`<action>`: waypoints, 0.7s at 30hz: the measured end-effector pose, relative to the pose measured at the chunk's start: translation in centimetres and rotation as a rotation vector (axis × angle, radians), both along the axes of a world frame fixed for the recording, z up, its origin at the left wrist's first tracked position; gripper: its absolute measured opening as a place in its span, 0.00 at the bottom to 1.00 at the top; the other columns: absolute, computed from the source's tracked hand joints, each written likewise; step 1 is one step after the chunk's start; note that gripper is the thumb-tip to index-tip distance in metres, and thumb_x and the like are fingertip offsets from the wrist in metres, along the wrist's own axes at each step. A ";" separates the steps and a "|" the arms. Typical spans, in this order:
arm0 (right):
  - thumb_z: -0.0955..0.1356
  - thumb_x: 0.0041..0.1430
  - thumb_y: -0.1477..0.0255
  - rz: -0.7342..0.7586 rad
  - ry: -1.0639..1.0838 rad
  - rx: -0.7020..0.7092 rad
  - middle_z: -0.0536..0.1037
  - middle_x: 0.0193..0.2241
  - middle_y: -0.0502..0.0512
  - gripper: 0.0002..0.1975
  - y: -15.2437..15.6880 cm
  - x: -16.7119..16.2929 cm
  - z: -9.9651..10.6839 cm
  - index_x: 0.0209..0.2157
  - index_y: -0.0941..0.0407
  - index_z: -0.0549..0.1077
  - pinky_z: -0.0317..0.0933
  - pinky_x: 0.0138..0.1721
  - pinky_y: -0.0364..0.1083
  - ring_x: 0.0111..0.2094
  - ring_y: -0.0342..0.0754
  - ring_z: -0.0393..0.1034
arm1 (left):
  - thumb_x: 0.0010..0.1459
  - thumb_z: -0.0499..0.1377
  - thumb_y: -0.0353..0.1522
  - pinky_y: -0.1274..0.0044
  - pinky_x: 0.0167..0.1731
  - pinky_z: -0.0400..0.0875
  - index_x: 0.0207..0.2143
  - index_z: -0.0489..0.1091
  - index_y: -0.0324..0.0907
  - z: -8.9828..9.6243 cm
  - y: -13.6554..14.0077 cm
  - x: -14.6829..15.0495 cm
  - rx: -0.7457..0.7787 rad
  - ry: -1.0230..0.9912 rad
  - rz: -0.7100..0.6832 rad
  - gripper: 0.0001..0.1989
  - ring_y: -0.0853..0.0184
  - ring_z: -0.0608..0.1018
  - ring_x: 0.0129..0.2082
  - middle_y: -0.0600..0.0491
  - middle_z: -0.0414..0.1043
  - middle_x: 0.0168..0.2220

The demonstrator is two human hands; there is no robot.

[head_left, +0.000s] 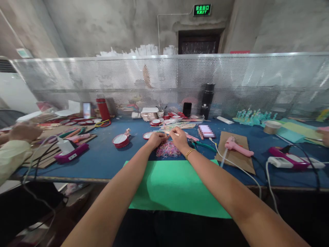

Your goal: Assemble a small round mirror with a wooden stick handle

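Backdrop: a rough grey wall [87, 27] with one lit exit sign [202, 10]; below it, a perforated metal screen [115, 75] borders the blue tabletop [102, 164].
Pale slender piece [177, 134]: between the two hands, just over the far part of the band heap.
Right hand [180, 138]: grip clamped on that piece, thumb and fingers together.
Left hand [156, 139]: fingers bent in close beside it; I cannot tell whether this grip is together on anything.
Good handling: a light fingertip pinch and both wrists low would probably steady so small a piece; keeping it over the heap should let dropped bands land among the others.
Coloured bands [168, 150]: one heap, too tangled to count singly.
Green sheet [177, 188]: one, at the near edge, under the forearms.
Bottles: two, a red bottle [103, 109] and a black bottle [207, 101].
Purple power strips: two, one left [71, 153], one right [289, 157].
Pink glue gun [238, 146]: one, on the cardboard [245, 164] at right.
Co-workers' hands: two clearly seen, one at each side [24, 132] [326, 136].
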State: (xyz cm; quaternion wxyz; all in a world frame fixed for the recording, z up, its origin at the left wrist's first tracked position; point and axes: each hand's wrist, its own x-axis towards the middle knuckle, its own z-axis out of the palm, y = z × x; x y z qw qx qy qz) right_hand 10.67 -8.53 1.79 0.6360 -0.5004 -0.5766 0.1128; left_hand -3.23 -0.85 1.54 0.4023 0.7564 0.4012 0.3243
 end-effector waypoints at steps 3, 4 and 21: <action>0.62 0.51 0.67 -0.053 0.017 -0.008 0.71 0.23 0.47 0.07 0.0 0.1 0.0 0.23 0.53 0.66 0.57 0.33 0.43 0.28 0.45 0.64 | 0.39 0.64 0.44 0.80 0.19 0.55 0.20 0.71 0.37 0.1 -0.2 0.0 0.003 0.022 0.013 0.17 0.74 0.63 0.18 0.58 0.64 0.16; 0.62 0.51 0.67 -0.062 0.024 -0.009 0.71 0.23 0.47 0.07 0.0 0.2 0.0 0.23 0.53 0.66 0.57 0.33 0.43 0.28 0.46 0.63 | 0.39 0.64 0.44 0.80 0.19 0.55 0.21 0.71 0.37 0.2 -0.2 0.0 0.002 0.026 0.009 0.17 0.74 0.64 0.18 0.57 0.65 0.16; 0.61 0.52 0.67 -0.013 0.017 0.012 0.72 0.23 0.48 0.08 0.0 0.0 0.0 0.23 0.54 0.67 0.57 0.33 0.43 0.29 0.45 0.65 | 0.37 0.66 0.43 0.81 0.18 0.53 0.19 0.69 0.37 0.6 -0.8 0.1 -0.024 -0.017 0.019 0.17 0.76 0.62 0.17 0.58 0.63 0.15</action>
